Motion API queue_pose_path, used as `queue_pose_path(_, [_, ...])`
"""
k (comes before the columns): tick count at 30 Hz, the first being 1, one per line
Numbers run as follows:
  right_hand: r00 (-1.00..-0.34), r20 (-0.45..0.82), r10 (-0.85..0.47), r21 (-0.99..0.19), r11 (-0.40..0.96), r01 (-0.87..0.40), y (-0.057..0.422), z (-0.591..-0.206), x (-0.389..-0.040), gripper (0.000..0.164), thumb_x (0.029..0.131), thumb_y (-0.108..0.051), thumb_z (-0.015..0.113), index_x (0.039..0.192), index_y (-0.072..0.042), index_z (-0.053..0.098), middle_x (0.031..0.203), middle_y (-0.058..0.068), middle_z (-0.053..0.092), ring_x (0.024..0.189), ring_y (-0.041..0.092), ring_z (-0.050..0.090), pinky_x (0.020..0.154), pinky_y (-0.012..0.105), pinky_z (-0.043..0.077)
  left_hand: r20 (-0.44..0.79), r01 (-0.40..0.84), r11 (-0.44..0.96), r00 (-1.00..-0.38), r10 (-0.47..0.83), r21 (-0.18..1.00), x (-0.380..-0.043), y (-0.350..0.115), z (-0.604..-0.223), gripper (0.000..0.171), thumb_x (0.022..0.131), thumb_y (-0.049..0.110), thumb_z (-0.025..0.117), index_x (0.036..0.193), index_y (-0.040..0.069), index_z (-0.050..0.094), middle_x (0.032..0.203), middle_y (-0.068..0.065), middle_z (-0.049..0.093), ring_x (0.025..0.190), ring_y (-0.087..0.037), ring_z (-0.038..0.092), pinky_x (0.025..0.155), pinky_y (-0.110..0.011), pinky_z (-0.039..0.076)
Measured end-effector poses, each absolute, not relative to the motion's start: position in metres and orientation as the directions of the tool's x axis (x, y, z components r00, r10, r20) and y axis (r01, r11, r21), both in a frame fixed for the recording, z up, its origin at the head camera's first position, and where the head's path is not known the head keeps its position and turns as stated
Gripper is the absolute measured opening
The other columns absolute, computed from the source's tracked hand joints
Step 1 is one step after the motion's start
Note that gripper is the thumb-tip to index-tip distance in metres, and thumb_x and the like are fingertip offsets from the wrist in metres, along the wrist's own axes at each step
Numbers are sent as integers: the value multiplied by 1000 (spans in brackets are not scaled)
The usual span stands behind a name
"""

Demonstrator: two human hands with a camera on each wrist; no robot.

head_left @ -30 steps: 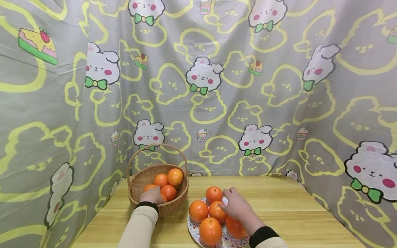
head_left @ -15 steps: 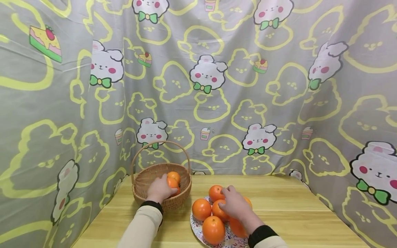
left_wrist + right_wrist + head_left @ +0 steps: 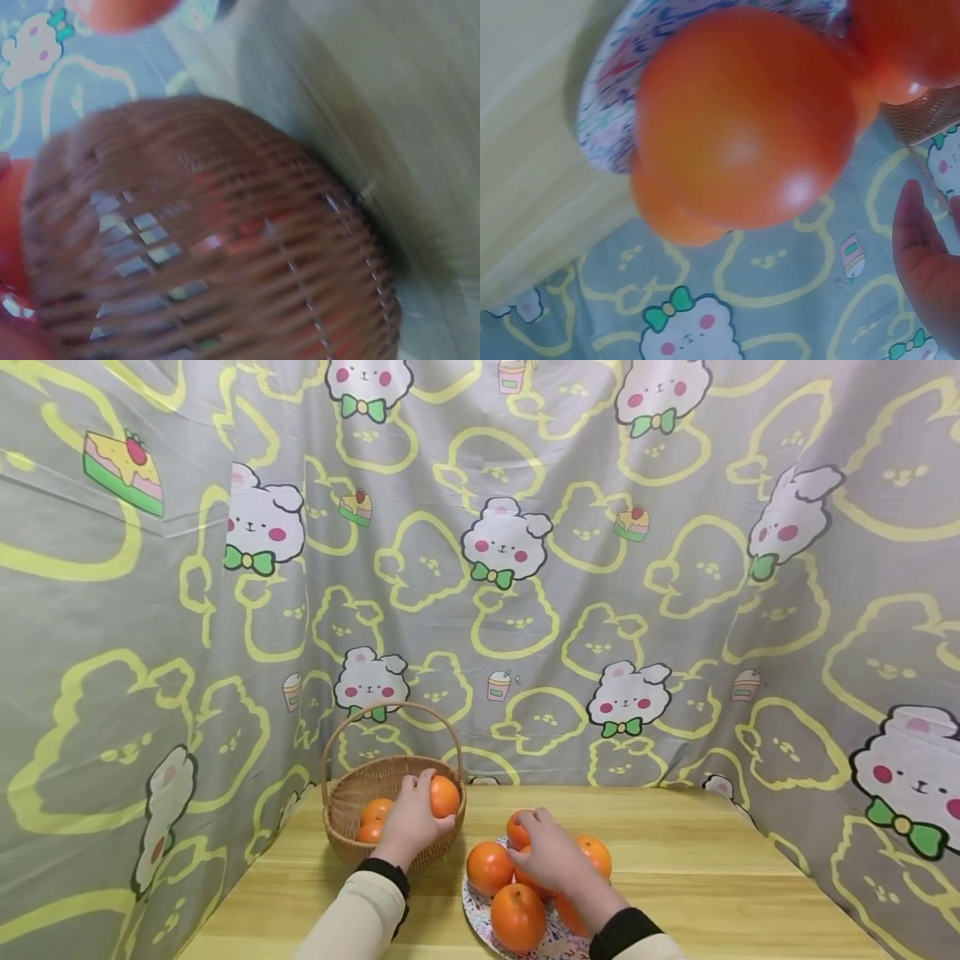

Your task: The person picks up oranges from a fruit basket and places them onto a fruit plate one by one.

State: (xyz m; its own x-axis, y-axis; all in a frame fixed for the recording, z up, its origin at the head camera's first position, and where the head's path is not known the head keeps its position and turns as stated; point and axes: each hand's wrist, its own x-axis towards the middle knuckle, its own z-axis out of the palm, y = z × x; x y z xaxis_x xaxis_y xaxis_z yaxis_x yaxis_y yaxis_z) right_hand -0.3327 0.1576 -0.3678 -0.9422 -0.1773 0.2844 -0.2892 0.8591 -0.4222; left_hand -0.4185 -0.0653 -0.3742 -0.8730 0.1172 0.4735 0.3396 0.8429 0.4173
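Our left hand [image 3: 411,823] has moved rightward to the right rim of the brown wicker basket [image 3: 348,803], gripping a round, glossy orange fruit [image 3: 446,797]. Nearer right, our right hand [image 3: 562,863], fingers loosely extended, is over similar fruits [image 3: 518,917] on a colourfully patterned white plate [image 3: 476,913].

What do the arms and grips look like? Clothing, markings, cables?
Cream long sleeves, each ending in a black cuff. Left grip and right grip are bare hands, without gloves. I can make out no markings or cables.
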Motion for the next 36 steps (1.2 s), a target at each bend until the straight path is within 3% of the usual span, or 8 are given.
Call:
queue_pose_path(4, [-941,295,-164,-492,818,-297,151,-364,-329,61,84,-47,58,130,-9,44,125,15,44,107,30,52,88,50,42,533,420,809,-831,162,410,-406,-52,-370,84,65,36,77,135,13,37,113,-14,40,83,-25,55,66,-36,49])
queue_pose_path(9, [-938,313,-150,-638,698,-325,145,-355,-327,70,89,-56,43,138,-7,34,132,18,40,117,32,45,95,54,35,579,512,772,-780,236,376,-392,-35,-362,78,65,41,77,130,17,41,110,-10,41,78,-22,56,63,-35,49])
queue_pose_path(11, [-930,333,-159,-673,650,-352,143,-352,-327,66,92,-52,40,139,-7,33,129,17,42,110,29,48,93,51,38,606,550,770,-745,278,324,-388,-28,-362,77,65,47,76,128,18,42,110,-8,42,75,-20,57,62,-33,50])
queue_pose_path(15, [-913,363,-187,-720,565,-402,142,-347,-328,56,96,-43,39,137,-6,34,112,14,50,80,21,56,75,38,46,652,609,766,-668,359,203,-384,-18,-364,79,65,55,72,127,17,42,109,-6,43,70,-17,57,62,-29,51])
queue_pose_path(18, [-913,361,-191,-751,521,-406,143,-347,-328,53,96,-41,41,134,-5,36,101,11,54,68,17,57,65,31,46,658,645,742,-641,394,184,-381,-14,-365,78,65,54,74,126,16,43,108,-6,43,70,-16,57,63,-29,51])
queue_pose_path(26, [-921,366,-130,-731,572,-372,148,-351,-329,56,89,-44,53,129,-6,43,114,11,54,93,21,54,79,39,47,651,748,640,-576,494,175,-375,-10,-371,82,66,55,73,129,13,42,115,-6,41,80,-17,59,70,-27,51])
queue_pose_path(32, [-939,332,-87,-768,553,-323,150,-349,-328,66,80,-48,63,127,-7,43,110,9,55,90,21,55,77,38,49,659,824,545,-497,565,154,-372,-6,-370,83,67,43,77,134,14,37,120,-6,38,91,-19,57,79,-29,50])
queue_pose_path(36, [-943,324,-79,-779,544,-313,151,-348,-328,68,78,-46,67,128,-8,42,109,9,55,89,21,55,76,37,50,661,836,530,-480,576,145,-373,-6,-370,84,66,39,79,135,17,36,121,-6,36,93,-19,56,80,-28,50])
